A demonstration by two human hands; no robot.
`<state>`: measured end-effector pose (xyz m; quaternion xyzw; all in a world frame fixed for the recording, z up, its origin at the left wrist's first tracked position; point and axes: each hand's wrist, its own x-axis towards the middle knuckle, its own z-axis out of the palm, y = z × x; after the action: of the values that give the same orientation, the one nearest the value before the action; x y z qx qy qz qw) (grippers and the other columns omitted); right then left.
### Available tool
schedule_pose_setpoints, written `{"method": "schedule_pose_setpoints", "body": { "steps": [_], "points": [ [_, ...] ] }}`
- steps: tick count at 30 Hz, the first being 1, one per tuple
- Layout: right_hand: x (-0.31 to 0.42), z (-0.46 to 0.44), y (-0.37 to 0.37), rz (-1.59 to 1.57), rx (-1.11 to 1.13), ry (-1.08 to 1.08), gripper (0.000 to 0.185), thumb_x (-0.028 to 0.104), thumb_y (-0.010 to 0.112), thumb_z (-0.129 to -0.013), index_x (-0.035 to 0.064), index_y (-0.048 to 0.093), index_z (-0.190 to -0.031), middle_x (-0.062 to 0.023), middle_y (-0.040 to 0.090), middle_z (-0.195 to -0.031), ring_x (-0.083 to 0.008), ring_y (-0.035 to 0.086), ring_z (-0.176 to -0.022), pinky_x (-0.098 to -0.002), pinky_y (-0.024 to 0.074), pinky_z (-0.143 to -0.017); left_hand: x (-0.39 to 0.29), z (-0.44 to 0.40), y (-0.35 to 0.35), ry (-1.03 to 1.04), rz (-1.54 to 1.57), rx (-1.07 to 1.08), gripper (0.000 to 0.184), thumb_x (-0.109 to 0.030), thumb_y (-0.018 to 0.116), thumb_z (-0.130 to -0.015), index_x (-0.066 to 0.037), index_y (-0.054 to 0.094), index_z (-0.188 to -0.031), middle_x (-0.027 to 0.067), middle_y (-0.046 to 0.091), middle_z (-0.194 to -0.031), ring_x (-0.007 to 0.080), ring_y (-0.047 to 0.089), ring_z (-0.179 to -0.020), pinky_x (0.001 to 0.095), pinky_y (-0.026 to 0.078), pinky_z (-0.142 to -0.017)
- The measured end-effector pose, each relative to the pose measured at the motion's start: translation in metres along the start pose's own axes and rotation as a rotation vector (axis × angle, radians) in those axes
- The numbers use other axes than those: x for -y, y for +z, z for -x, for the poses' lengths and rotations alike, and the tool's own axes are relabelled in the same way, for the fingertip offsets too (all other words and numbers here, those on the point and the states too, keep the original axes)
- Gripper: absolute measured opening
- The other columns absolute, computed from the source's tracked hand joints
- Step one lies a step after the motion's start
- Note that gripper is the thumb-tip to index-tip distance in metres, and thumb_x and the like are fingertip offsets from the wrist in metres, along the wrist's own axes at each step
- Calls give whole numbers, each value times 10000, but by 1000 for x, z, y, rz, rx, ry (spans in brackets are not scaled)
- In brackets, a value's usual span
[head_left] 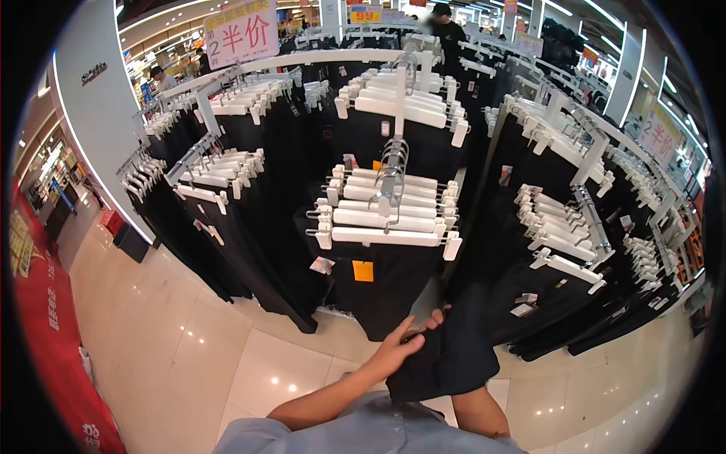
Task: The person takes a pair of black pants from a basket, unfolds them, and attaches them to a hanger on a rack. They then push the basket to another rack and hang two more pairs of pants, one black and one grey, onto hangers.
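Observation:
Folded black trousers point(446, 356) lie across my front, draped over my right forearm point(482, 412). My left hand point(401, 349) is closed on their left edge, with the thumb on the near side. My right hand is hidden under the dark cloth, so its fingers do not show. Just beyond my hands, black trousers point(386, 291) hang from white clip hangers point(389, 236) on a metal rack arm point(391, 178). An orange tag point(364, 271) and a small white-and-red label point(322, 265) are on the front pair.
More racks of black trousers stand left point(227, 227) and right point(567, 261). A red banner point(45, 333) runs along the far left, near a white pillar point(98, 113). Half-price signs point(242, 34) rise above the racks. Another person point(448, 34) stands at the back. The floor point(181, 340) is shiny tile.

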<state>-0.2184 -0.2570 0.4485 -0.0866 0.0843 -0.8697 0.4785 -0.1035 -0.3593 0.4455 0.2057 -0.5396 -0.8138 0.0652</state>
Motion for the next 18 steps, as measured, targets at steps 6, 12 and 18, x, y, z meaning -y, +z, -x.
{"method": "schedule_pose_setpoints", "body": {
  "steps": [6, 12, 18],
  "points": [
    [-18, -25, 40, 6, -104, -16, 210, 288, 436, -957, 103, 533, -980, -56, 479, -839, -212, 499, -823, -387, 445, -819, 0, 6, -36, -315, 665, 178, 595, -431, 491, -928, -55, 374, -1373, 102, 492, -1316, 220, 489, -1193, 353, 382, -1021],
    [-9, -50, 67, 69, -85, -176, 199, 286, 437, -964, 108, 520, -938, -44, 470, -825, -197, 505, -801, -370, 450, -818, 1, 8, -40, -271, 673, -53, 458, -373, 442, -957, -30, 504, -1254, 66, 567, -1222, 182, 525, -1138, 328, 401, -994],
    [3, -56, 70, -21, -49, -241, 213, 254, 454, -962, 64, 549, -976, -35, 502, -895, -182, 518, -885, -363, 405, -923, -29, 17, -34, 130, 386, -128, 533, -397, 511, -919, -17, 470, -1290, 49, 566, -1189, 135, 535, -1069, 250, 417, -887]
  ]
}}
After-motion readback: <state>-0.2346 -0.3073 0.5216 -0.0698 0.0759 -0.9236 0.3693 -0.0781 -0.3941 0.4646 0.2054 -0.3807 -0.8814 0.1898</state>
